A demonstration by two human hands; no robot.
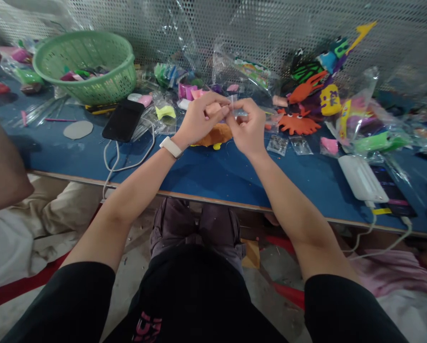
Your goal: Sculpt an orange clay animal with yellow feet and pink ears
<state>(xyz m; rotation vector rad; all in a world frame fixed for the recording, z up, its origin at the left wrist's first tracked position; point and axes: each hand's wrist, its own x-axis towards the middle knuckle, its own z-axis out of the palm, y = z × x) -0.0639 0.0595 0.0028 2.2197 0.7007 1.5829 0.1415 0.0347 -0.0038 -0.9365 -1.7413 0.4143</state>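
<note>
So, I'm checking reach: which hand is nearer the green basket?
Left. The left hand is rightward of the green basket; the right hand is farther rightward.

1. Left hand (202, 116) and right hand (249, 126) nearly meet over blue table (216, 174); fingertips pinch a small see-through piece (233, 100), too small to identify.
2. Orange-brown lump (216, 136) on table under hands, yellow bit (217, 146) at its near edge.
3. Pale wristband (171, 146) on left wrist.
4. Left side: green basket (122, 81), partly filled; dark phone (123, 120) just beside grey disc (78, 129).
5. Right side: orange crab-like figure (297, 124); 2 small clear packets (277, 144) nearer the edge.
6. Far right: white power bank (362, 178) against 2nd phone (393, 188).
</note>
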